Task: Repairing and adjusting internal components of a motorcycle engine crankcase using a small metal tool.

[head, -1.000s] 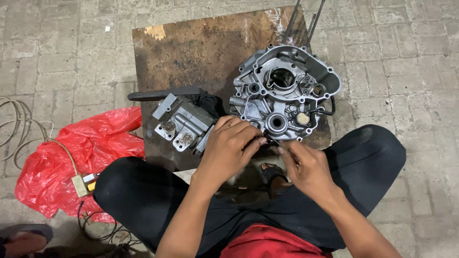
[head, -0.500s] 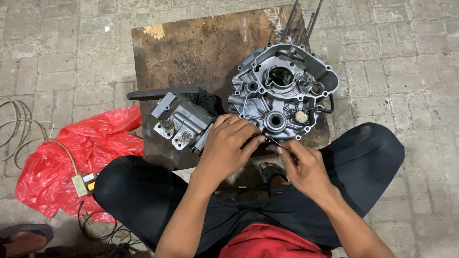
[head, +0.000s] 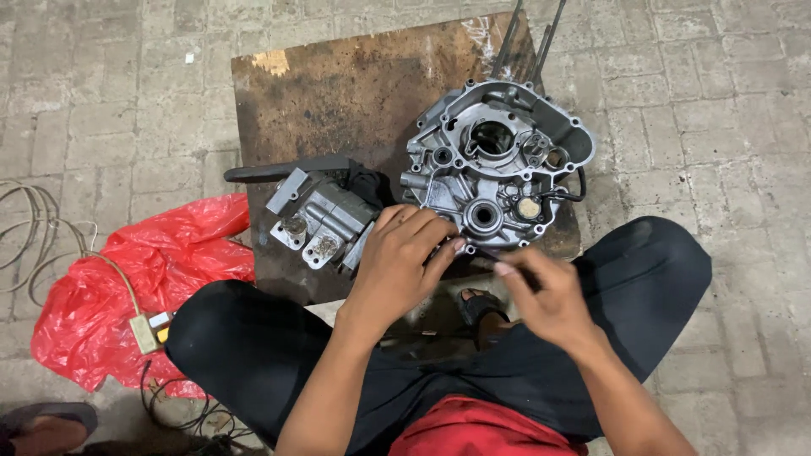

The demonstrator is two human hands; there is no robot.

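Hands meet at the near edge of a grey engine crankcase half (head: pixel 498 165), which lies open side up on a rusty brown metal plate (head: pixel 338 93) set on the brick paving (head: pixel 118 93). From where I watch, my left hand (head: pixel 404 266) rests palm down with its fingers curled, the fingertips touching the lower rim of the casing just below its round bearing hole; it presses there and does not wrap around anything that I can make out. My right hand (head: pixel 545 295) sits just beside it, fingers pinched together on a thin dark tool (head: pixel 488 251) whose tip points toward the left fingertips at the casing's edge; the hand is blurred, so I cannot tell what kind of tool it is. To the left of the casing, touching the same plate, lies a smaller grey cast metal block (head: pixel 319 218) with two round fittings on its face, and a dark handle (head: pixel 283 171) sticks out from behind it. Two thin rods (head: pixel 528 38) rise from the far side of the casing. Off the plate to the left, a crumpled red plastic bag (head: pixel 127 287) lies on the paving with a small cream plug box (head: pixel 142 332) and loose cable (head: pixel 34 228) on and beside it. I sit cross-legged in black trousers (head: pixel 253 355), knees either side of the plate's near edge.
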